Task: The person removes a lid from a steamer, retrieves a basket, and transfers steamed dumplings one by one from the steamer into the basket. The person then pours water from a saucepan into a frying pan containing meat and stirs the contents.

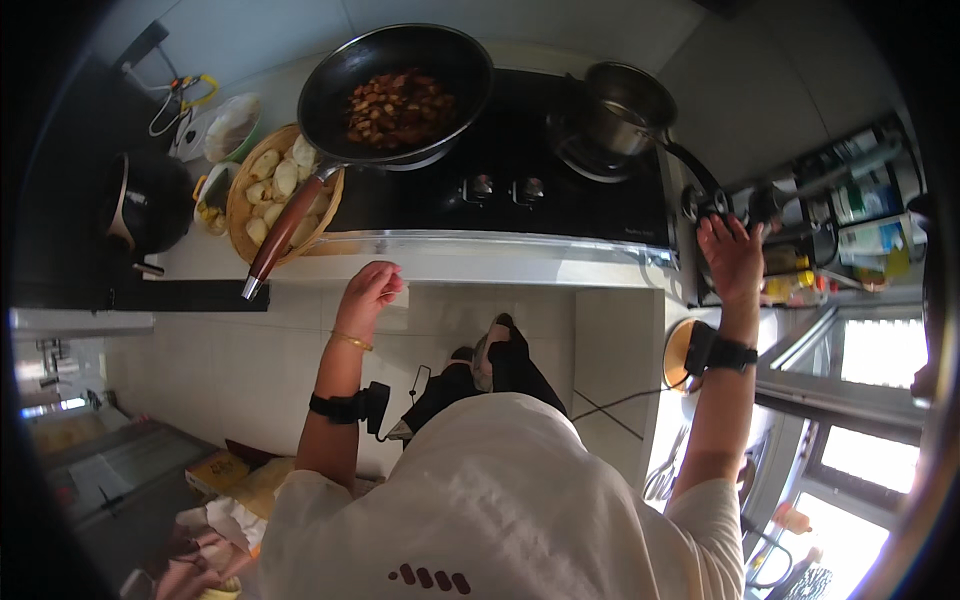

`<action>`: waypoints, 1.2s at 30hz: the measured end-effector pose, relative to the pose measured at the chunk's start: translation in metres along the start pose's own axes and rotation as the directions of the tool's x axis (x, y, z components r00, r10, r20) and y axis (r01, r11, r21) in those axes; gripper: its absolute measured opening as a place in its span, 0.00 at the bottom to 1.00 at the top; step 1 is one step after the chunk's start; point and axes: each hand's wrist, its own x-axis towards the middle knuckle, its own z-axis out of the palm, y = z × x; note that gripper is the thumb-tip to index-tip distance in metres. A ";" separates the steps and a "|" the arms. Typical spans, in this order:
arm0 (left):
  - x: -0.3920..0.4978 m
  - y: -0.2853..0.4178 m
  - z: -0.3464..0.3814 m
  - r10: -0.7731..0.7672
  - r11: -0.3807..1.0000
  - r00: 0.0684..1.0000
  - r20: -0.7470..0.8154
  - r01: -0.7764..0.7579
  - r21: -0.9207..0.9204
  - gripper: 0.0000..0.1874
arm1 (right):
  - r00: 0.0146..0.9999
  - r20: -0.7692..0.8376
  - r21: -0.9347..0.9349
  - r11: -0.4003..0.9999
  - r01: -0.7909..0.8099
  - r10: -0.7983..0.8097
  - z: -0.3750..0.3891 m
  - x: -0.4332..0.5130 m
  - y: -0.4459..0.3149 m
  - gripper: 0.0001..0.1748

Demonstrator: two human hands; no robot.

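Observation:
My left hand (373,289) hangs in front of the counter edge, fingers curled in, with nothing visible in it. To its upper left juts the brown handle (289,225) of a black wok (322,97), which holds small browned chunks of food (401,109). My right hand (731,259) reaches over the right end of the counter, fingers extended and apart. Its fingertips are at dark items on a black storage rack (821,225); whether they touch them I cannot tell. Beyond it is a small metal saucepan (626,112), its dark handle (694,165) pointing toward that hand.
Both pans stand on a black gas hob (450,199) with two knobs. A wicker basket (238,217) of pale buns or dumplings sits under the wok handle. Farther left are bowls, a dark pot (154,202) and cables (176,94). An open window (877,356) is at right.

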 end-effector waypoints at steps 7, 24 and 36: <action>-0.034 0.017 -0.053 -0.024 0.997 0.898 -0.440 -0.011 -0.078 0.12 | 0.881 0.077 -0.343 0.842 -0.416 0.466 0.025 0.101 -0.038 0.28; 0.007 0.083 -0.111 0.222 0.866 0.956 0.189 -0.105 -0.490 0.38 | 0.972 0.063 -0.807 0.584 -0.083 0.225 0.178 0.035 0.004 0.16; 0.036 0.124 -0.144 -0.002 0.992 0.807 0.591 0.077 -0.101 0.39 | 0.977 0.078 -0.938 0.345 0.005 0.197 0.347 -0.001 0.095 0.18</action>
